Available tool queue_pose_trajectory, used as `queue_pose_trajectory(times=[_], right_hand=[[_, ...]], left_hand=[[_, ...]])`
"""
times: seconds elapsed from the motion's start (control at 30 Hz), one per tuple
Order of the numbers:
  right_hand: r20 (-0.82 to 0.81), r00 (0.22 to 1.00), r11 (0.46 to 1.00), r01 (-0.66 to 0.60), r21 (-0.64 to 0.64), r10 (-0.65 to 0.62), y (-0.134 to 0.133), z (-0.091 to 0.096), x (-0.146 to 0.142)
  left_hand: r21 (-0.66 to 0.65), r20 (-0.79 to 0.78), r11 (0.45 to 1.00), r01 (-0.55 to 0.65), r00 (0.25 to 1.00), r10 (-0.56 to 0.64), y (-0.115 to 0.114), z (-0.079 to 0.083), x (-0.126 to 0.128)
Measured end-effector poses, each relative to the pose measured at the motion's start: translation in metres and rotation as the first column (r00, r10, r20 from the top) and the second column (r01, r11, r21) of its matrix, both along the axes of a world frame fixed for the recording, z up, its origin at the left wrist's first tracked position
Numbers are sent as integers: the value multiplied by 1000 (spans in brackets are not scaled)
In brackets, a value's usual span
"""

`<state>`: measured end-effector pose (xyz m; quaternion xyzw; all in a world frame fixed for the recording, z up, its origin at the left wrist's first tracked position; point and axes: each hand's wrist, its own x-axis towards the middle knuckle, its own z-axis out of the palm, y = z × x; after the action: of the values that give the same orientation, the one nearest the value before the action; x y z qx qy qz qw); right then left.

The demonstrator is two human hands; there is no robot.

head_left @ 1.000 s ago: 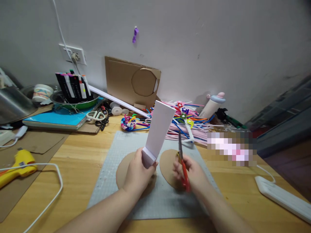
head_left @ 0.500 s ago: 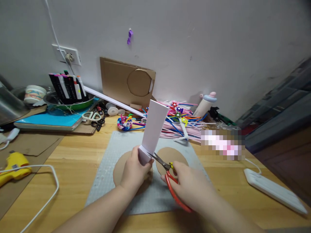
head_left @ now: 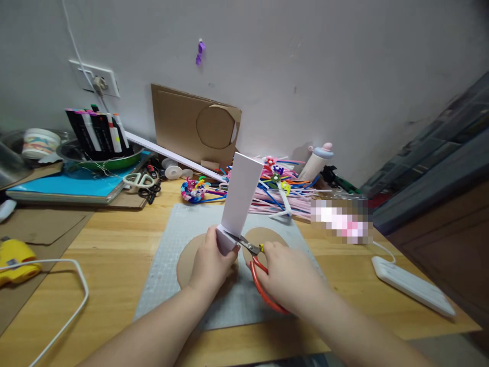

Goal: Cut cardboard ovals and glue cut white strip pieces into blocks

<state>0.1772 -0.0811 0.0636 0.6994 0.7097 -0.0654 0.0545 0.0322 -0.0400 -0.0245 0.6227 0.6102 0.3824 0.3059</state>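
Note:
My left hand (head_left: 214, 260) is closed round the lower end of a white folded strip of card or foam board (head_left: 241, 196), which stands up tall above my fingers. In my right hand (head_left: 290, 272) is a pair of scissors (head_left: 263, 285) with red handles. Their dark blades reach across the strip just above my left hand, at its fold. Beneath both hands lies a grey cutting mat (head_left: 160, 270). One cardboard disc (head_left: 187, 260) is partly hidden by my left hand, and another cardboard disc (head_left: 267, 235) shows behind the scissors.
A yellow glue gun (head_left: 17, 260) with a white cord lies at the left. Pipe cleaners (head_left: 298, 204) are heaped behind the mat. Marker pens (head_left: 99, 132) stand in a green bowl. A cut cardboard sheet (head_left: 175, 117) leans on the wall; a white bar (head_left: 412, 288) lies right.
The scissors have moved left, so their blades reach further across the white strip. My right hand has come closer to my left. The whole view has shifted slightly.

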Motion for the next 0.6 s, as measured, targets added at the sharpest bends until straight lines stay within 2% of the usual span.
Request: queue_pose_trajectory(times=[0.23,0.47,0.6], right_hand=[[46,999,997,-17,73,13,-2,-4,2],[83,995,996,-56,71,50,2,-15,8],[109,993,996,-45,83,35,0,-12,5]], left_hand=[[-1,-16,1000,-9,1000,9,0,-2,0],[-2,-35,1000,-9,999,9,1,-1,0],[5,-43,1000,-1,999,1,3,-2,1]])
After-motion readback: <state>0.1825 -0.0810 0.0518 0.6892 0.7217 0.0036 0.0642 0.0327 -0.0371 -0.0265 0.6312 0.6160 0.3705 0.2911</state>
